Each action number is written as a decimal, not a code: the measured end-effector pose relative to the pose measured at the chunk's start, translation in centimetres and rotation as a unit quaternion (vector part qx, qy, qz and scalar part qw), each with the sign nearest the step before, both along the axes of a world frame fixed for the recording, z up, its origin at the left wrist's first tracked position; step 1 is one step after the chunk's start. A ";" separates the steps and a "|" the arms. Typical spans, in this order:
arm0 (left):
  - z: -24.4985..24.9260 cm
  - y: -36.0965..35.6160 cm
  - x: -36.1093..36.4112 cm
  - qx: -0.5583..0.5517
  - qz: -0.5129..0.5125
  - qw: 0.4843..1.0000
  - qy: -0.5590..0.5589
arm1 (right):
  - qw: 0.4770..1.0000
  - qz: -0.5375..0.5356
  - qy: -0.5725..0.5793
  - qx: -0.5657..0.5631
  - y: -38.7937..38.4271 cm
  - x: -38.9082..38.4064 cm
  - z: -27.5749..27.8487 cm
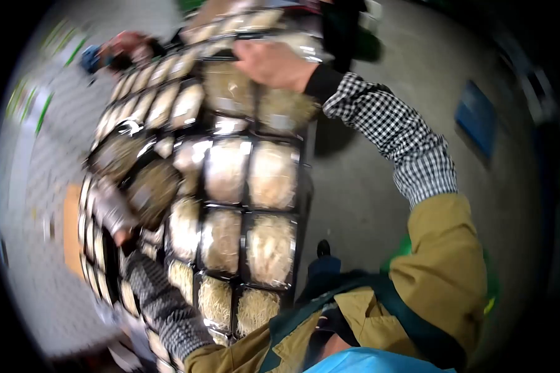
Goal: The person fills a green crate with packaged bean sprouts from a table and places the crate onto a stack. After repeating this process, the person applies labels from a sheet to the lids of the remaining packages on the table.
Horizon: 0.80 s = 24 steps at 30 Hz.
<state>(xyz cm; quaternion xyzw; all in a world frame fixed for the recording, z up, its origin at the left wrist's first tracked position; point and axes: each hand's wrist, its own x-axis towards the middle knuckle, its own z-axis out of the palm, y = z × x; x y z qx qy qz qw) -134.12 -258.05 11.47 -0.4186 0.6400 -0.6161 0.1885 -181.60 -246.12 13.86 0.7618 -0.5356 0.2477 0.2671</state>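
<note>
Tray block: film-wrapped black trays (270, 174) set in close rows, the long axis running from the wearer's body away; the landmark here.
Near packs: pale, stringy contents (214, 301), at the block's near end.
Left hand: blurred, over the block's left side (112, 211); whether it is wide, narrow or holding cannot be told.
Left darker packs: two, just beside the left hand and the nearer to it; one lies to its right (152, 193), the other beyond it (115, 152), their line slanting across the block.
Right darker packs: side by side across the block's farther part (227, 87), on the near side of the right hand.
Right hand: fingers bent at those packs' far edge (270, 62); grip unclear.
Blue panel: on the floor, well right of the block (476, 118).
</note>
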 end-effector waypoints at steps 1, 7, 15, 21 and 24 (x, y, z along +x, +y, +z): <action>1.2 0.4 -0.7 0.027 -0.068 0.983 0.171 | 0.998 -0.028 -0.023 -0.047 3.9 -0.3 0.9; 8.0 10.8 -12.6 0.206 -0.240 0.629 0.710 | 0.908 -0.272 -0.314 0.062 36.8 -8.8 3.5; -3.0 32.6 -34.5 0.557 -0.380 0.466 0.573 | 0.655 -0.715 -0.159 0.186 91.0 -8.1 -12.2; -12.8 60.2 -44.8 0.725 -0.313 0.334 0.514 | 0.375 -0.864 -0.283 0.181 115.3 -5.2 -28.2; -15.7 73.1 -47.1 0.769 -0.236 0.308 0.507 | 0.356 -0.857 -0.336 0.159 122.9 -5.4 -35.7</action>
